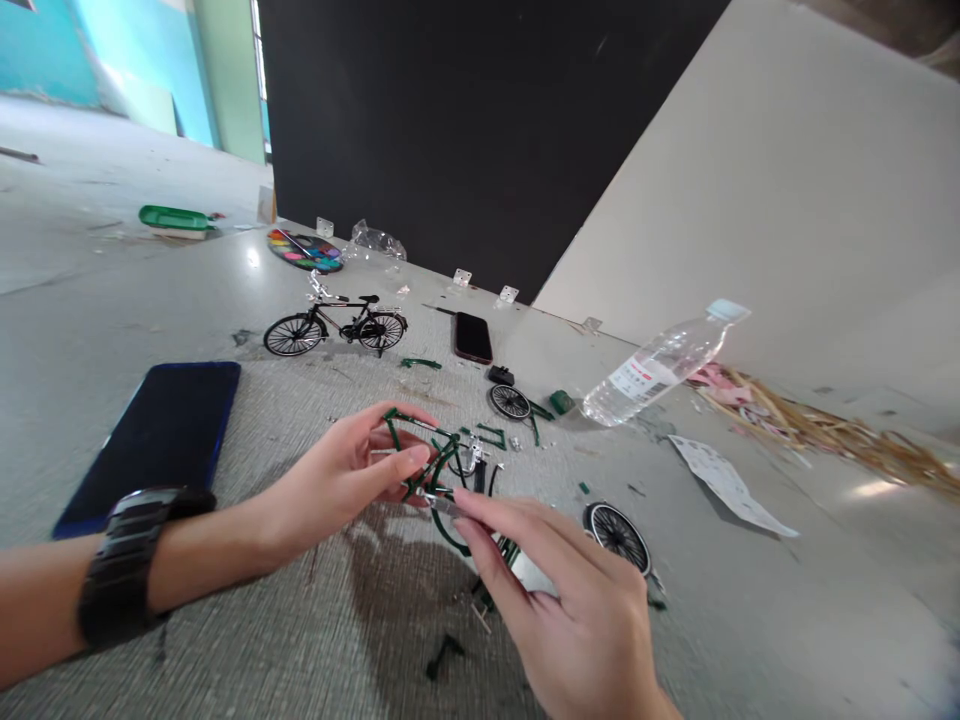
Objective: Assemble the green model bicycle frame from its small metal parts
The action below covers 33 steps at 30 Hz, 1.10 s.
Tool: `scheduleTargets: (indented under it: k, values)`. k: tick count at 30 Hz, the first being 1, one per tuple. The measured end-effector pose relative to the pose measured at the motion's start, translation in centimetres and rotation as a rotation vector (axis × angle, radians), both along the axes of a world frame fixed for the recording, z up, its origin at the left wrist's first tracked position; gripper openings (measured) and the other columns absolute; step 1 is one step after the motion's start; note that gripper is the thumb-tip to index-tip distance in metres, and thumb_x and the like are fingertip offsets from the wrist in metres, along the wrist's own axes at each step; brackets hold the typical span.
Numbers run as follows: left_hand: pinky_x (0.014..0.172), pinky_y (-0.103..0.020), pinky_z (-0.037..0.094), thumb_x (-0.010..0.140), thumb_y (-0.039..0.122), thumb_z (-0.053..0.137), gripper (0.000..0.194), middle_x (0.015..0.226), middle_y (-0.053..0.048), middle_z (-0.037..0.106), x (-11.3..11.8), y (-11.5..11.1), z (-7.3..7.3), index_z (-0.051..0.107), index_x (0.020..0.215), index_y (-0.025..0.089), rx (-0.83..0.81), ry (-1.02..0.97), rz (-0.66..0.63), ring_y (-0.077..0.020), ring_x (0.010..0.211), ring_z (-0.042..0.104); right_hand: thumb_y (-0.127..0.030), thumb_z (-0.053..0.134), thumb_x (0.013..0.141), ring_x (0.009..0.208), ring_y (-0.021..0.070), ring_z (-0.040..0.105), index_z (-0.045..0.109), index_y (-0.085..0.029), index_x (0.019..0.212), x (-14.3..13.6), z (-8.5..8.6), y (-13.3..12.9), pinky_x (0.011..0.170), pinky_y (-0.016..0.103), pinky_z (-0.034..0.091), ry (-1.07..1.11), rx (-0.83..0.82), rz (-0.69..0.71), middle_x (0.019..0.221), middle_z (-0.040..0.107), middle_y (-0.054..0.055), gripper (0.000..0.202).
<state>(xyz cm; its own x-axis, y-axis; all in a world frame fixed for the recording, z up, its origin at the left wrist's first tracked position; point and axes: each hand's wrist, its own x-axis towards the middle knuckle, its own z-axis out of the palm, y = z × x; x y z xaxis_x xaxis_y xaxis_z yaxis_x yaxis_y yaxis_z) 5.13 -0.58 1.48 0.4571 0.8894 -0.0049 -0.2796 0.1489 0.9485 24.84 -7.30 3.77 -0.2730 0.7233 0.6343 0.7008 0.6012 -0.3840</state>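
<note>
My left hand (360, 465), with a black watch on its wrist, holds a small green model bicycle frame (424, 425) between thumb and fingers. The thumb and index finger of my right hand (559, 585) pinch a small silvery part (441, 503) against the lower part of the frame. What exactly this part is cannot be made out. Under and beyond the hands lie loose green, black and silver pieces. One spoked wheel (619, 537) rests right of my right hand, and another wheel (511, 401) lies farther back.
An assembled black model bicycle (337, 322) stands at the back left. Around it are a large dark phone (161, 430), a smaller phone (472, 337) and a paint palette (304, 250). A clear bottle (652, 370), a paper sheet (727, 482) and brown strips (832, 430) are at the right.
</note>
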Motion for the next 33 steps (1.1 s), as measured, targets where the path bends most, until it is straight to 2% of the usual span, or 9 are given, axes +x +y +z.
scheduleTargets:
  k: [3, 9, 14, 19, 25, 33]
  values:
    - [0.065, -0.022, 0.053, 0.091, 0.035, 0.072, 0.036, 0.084, 0.001, 0.059, 0.00, 0.03, -0.16, 0.057, 0.118, 0.017, 0.004, -0.030, -0.006, -0.0105, 0.071, 0.055, -0.006, 0.063, 0.093, 0.075, 0.0132, 0.073, 0.072, -0.025, 0.110, -0.03, 0.20, 0.03, 0.072, 0.025, 0.062, -0.041, 0.063, -0.003, 0.088, 0.078, 0.000, 0.027]
    - [0.085, -0.034, 0.060, 0.091, 0.036, 0.073, 0.041, 0.093, -0.001, 0.061, -0.11, 0.16, -0.72, 0.057, 0.125, 0.018, 0.016, -0.056, -0.038, -0.0104, 0.077, 0.059, -0.004, 0.064, 0.094, 0.075, 0.0144, 0.071, 0.069, -0.016, 0.114, 0.20, 0.04, 0.17, 0.072, 0.027, 0.059, -0.201, 0.234, 0.076, 0.089, 0.078, 0.003, 0.024]
    - [0.081, -0.033, 0.059, 0.089, 0.038, 0.075, 0.043, 0.096, -0.002, 0.062, -0.19, 0.37, -0.93, 0.058, 0.122, 0.018, 0.047, -0.044, -0.040, -0.0128, 0.078, 0.064, -0.001, 0.067, 0.092, 0.076, 0.0151, 0.069, 0.069, -0.011, 0.115, 0.41, -0.21, -0.05, 0.074, 0.029, 0.058, -0.279, 0.253, 0.087, 0.088, 0.077, 0.004, 0.025]
    - [0.076, -0.028, 0.056, 0.088, 0.038, 0.076, 0.043, 0.096, -0.003, 0.063, -0.24, 0.42, -0.91, 0.059, 0.122, 0.017, 0.079, -0.018, -0.017, -0.0127, 0.078, 0.063, -0.002, 0.069, 0.091, 0.075, 0.0150, 0.069, 0.070, -0.009, 0.113, 0.41, -0.12, -0.33, 0.073, 0.029, 0.057, -0.313, 0.274, 0.069, 0.087, 0.078, 0.003, 0.024]
    - [0.078, -0.030, 0.056, 0.088, 0.035, 0.076, 0.040, 0.095, -0.002, 0.062, -0.33, 0.41, -0.93, 0.060, 0.120, 0.017, 0.080, -0.027, 0.002, -0.0124, 0.079, 0.062, -0.008, 0.071, 0.092, 0.073, 0.0144, 0.071, 0.071, -0.010, 0.109, 0.16, 0.23, -0.43, 0.073, 0.028, 0.058, -0.324, 0.282, 0.062, 0.086, 0.079, 0.002, 0.017]
    - [0.078, -0.028, 0.057, 0.089, 0.034, 0.076, 0.037, 0.096, -0.002, 0.063, -0.29, 0.38, -0.84, 0.060, 0.119, 0.017, 0.085, -0.045, 0.007, -0.0114, 0.078, 0.063, -0.006, 0.070, 0.092, 0.073, 0.0150, 0.071, 0.072, -0.009, 0.109, 0.18, -0.09, -0.30, 0.071, 0.028, 0.059, -0.328, 0.278, 0.059, 0.086, 0.079, 0.003, 0.018]
